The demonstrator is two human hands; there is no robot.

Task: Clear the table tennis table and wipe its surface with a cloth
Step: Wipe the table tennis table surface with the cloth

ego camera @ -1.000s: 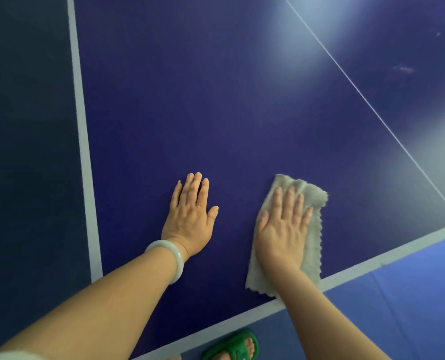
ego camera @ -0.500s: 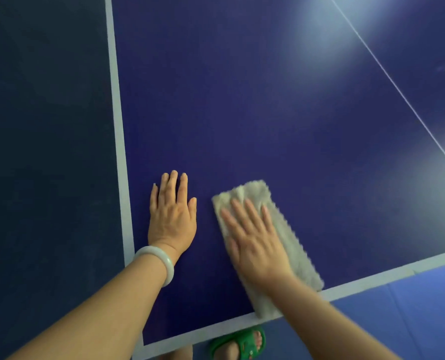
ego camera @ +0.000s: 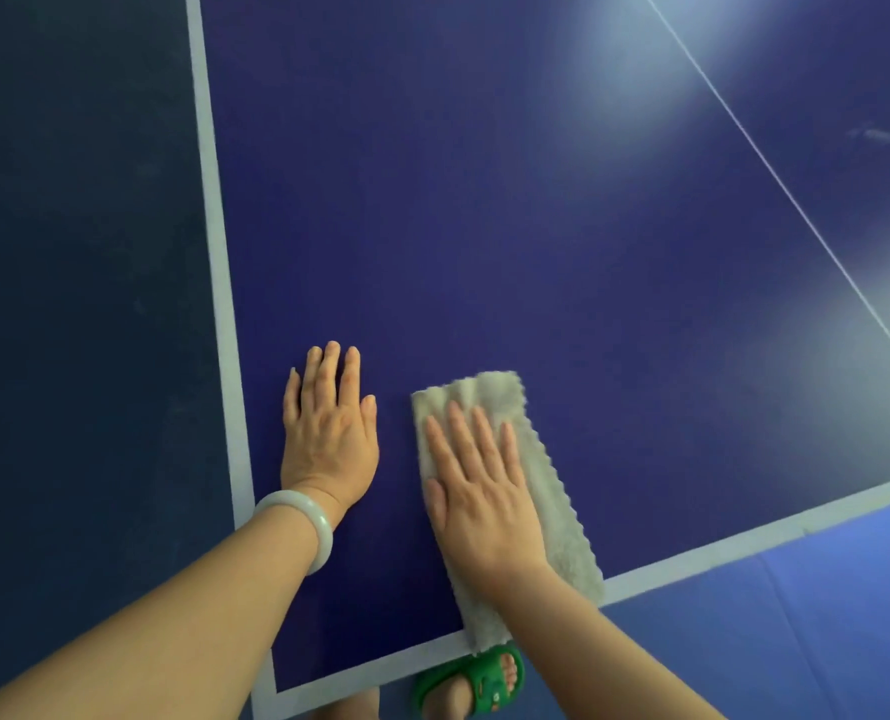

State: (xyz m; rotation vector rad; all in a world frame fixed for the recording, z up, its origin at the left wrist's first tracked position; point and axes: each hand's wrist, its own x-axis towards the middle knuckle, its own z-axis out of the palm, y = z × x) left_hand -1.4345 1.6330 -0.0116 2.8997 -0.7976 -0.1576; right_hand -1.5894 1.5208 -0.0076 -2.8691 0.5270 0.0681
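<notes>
Cloth [ego camera: 484, 389], folded into a long strip, lies on the blue counter [ego camera: 484, 200], its near end overlapping the white end line [ego camera: 692, 563] and its long axis running away from that line. The right hand [ego camera: 484, 506] presses flat on it, fingers straight. The left hand [ego camera: 328, 444], flat and empty, rests just past the same line, so I'd judge the wiping falls to the right.

I can read no text, label, brand or number anywhere here, neither on the surface [ego camera: 484, 226] nor near my hands.
</notes>
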